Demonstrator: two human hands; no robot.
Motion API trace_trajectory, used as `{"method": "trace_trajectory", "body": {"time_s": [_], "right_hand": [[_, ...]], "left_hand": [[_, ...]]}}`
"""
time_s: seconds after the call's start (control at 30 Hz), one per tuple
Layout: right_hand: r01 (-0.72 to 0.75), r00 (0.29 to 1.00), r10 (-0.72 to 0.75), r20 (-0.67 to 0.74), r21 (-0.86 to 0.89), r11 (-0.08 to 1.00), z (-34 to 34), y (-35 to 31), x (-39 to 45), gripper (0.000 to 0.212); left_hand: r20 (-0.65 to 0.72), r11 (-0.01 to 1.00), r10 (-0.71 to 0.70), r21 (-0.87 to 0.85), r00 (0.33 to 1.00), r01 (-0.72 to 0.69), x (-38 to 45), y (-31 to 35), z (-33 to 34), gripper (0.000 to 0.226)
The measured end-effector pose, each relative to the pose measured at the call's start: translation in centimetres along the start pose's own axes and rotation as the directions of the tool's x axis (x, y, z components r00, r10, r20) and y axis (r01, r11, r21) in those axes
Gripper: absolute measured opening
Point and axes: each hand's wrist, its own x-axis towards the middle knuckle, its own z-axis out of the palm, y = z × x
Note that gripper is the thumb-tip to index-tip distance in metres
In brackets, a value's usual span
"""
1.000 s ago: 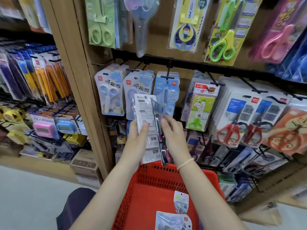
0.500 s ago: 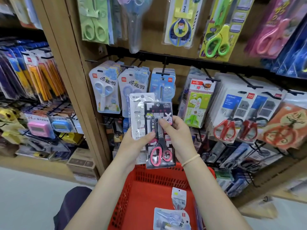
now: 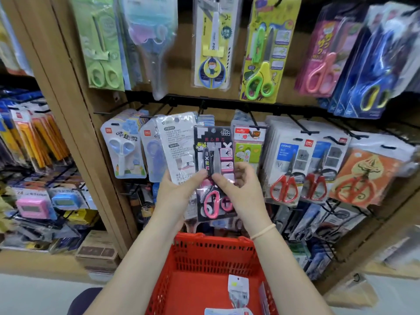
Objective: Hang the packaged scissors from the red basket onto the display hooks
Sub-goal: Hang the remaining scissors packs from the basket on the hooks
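The left hand (image 3: 176,194) grips a white-backed scissors pack (image 3: 176,146) and pinches the black scissors pack (image 3: 213,160) overlapping its right edge, the right hand (image 3: 236,189) pinches that black pack, both raised before the display hooks (image 3: 254,119), above the red basket (image 3: 204,251).

We're in a shop here, a stationery aisle by the look of it. Black wire display hooks (image 3: 293,123) run along a wooden rack (image 3: 68,92), each one loaded with carded, blister-packed scissors: red-handled pairs (image 3: 284,189), a green pair (image 3: 260,85), pink ones (image 3: 320,76). To the left we see more packs hanging in rows, pencils (image 3: 38,142) among them. Below us sits a red shopping basket (image 3: 204,253) with packaged goods (image 3: 237,292) inside.
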Motion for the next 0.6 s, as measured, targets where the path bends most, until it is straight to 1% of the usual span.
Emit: {"method": "trace_trajectory", "body": {"time_s": [0.07,0.13,0.2,0.23,0.3,0.33,0.37,0.43,0.47,0.5,0.6], "right_hand": [[0.010,1.000,-0.010,0.001,-0.039,0.999,-0.9,-0.6,-0.4,0.042],[0.044,0.999,-0.043,0.011,-0.016,0.999,-2.0,-1.6,-0.6,0.031],[0.091,0.996,-0.091,-0.005,-0.007,0.996,-2.9,-2.7,-0.4,0.023],[0.114,0.993,-0.114,-0.027,-0.001,0.993,-3.3,-3.2,-0.2,0.023],[0.151,0.986,-0.148,-0.081,0.033,0.988,-4.3,-4.0,0.3,0.024],[0.169,0.981,-0.163,-0.108,0.049,0.984,-4.7,-4.5,0.5,0.026],[0.184,0.975,-0.175,-0.137,0.059,0.981,-5.1,-4.9,0.9,0.028],[0.225,0.963,-0.210,-0.171,0.074,0.972,-5.7,-6.2,1.7,0.028],[0.253,0.955,-0.237,-0.179,0.072,0.965,-5.9,-6.9,2.3,0.027],[0.277,0.947,-0.261,-0.186,0.062,0.959,-5.9,-7.6,2.9,0.027],[0.310,0.935,-0.298,-0.191,0.040,0.950,-6.0,-9.7,5.1,0.022]], "left_hand": [[-0.017,0.998,0.067,0.000,0.998,-0.067,0.3,1.4,1.3,0.049],[0.006,0.997,0.078,0.008,0.997,-0.079,0.6,2.6,2.4,0.057],[0.018,0.997,0.075,0.011,0.997,-0.075,0.9,3.3,3.2,0.044],[0.011,0.997,0.073,0.023,0.997,-0.074,1.0,3.8,3.5,0.044],[0.027,0.994,0.097,0.052,0.995,-0.098,1.1,4.6,4.0,0.065],[0.026,0.991,0.116,0.067,0.993,-0.117,1.3,4.9,4.1,0.067],[0.019,0.989,0.129,0.074,0.991,-0.130,1.4,5.3,4.1,0.057],[0.026,0.987,0.153,0.052,0.988,-0.154,1.9,6.0,4.1,0.030],[0.046,0.983,0.173,0.056,0.984,-0.175,2.1,6.4,4.2,0.027],[0.062,0.979,0.190,0.066,0.980,-0.194,2.4,6.8,4.3,0.028],[0.058,0.965,0.238,0.101,0.970,-0.243,2.9,8.2,5.1,0.025]]}}
